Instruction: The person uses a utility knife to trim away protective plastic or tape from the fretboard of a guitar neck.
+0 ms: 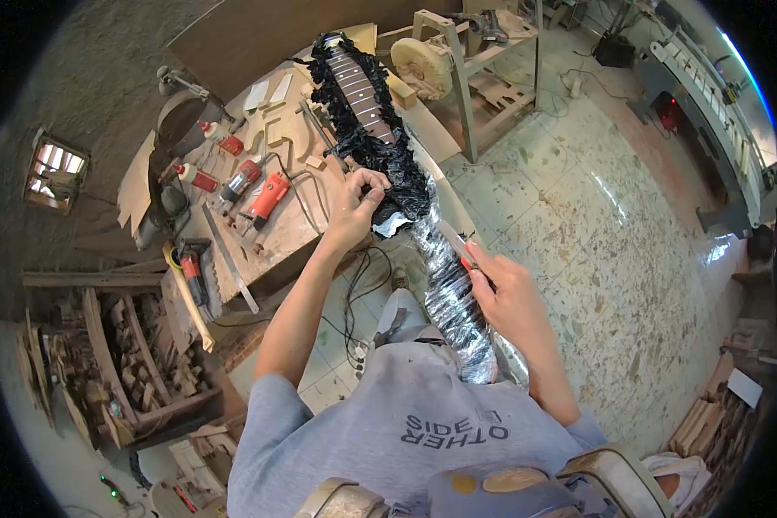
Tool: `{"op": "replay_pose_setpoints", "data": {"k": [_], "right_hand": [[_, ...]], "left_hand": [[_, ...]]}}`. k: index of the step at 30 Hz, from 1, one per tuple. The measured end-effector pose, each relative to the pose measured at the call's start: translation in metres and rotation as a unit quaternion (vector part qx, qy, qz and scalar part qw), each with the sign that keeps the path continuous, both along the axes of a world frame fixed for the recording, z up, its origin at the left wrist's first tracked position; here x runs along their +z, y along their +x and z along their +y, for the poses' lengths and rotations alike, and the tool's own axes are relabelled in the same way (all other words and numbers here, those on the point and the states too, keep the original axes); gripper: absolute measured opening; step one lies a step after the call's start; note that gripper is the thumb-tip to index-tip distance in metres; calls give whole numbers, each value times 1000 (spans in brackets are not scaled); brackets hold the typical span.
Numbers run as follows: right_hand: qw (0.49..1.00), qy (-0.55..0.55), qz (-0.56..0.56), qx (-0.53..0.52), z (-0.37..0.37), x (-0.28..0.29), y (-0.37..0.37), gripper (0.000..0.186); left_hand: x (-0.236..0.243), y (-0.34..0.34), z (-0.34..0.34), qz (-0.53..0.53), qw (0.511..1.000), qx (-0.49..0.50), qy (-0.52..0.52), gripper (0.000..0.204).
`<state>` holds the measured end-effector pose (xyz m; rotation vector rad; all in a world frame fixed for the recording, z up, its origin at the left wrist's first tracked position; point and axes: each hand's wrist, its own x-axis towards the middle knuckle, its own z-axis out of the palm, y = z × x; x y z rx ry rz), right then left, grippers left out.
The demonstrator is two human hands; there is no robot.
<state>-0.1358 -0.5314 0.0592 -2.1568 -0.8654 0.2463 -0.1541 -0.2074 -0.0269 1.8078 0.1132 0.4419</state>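
Note:
A guitar neck (361, 93) wrapped in black plastic film lies from the workbench (276, 229) toward my lap, its dark fretboard with white dots bared at the far end. The lower part of the wrap (453, 298) is still tight and shiny. My left hand (356, 205) pinches the torn black film at the middle of the neck. My right hand (508, 289) grips a utility knife (455, 244) with a red handle, its blade against the wrap.
The workbench carries red power tools (268, 197), glue bottles (197, 178), a metal ruler (229, 268) and wooden cut-outs. A wooden stand with a buffing wheel (423, 62) is beyond. Wood scraps fill crates at left (138, 363). Cables run over the tiled floor (578, 224).

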Motion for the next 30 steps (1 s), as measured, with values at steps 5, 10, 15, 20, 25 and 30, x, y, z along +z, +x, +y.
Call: {"op": "replay_pose_setpoints", "data": {"k": [5,10,15,20,25,30], "right_hand": [[989,129,-9,-68,11,-4,16,41],[987,146,-43,-57,39,-15,28,40],[996,71,-18,-49,44,-5,27,40],[996,56,-51,-35,48,-12,25,41],[999,35,-23,-6,34,-12,17,44],[1000,7,-20,-10,6,-6,-1,44]], "left_hand": [[39,-2,-16,24,993,30,112,23],[74,2,-45,-56,917,58,392,36],[64,1,-50,33,933,44,357,28],[59,6,-54,5,924,43,381,11],[47,5,-55,-29,932,56,357,11],[34,7,-56,-43,941,81,326,14]]}}
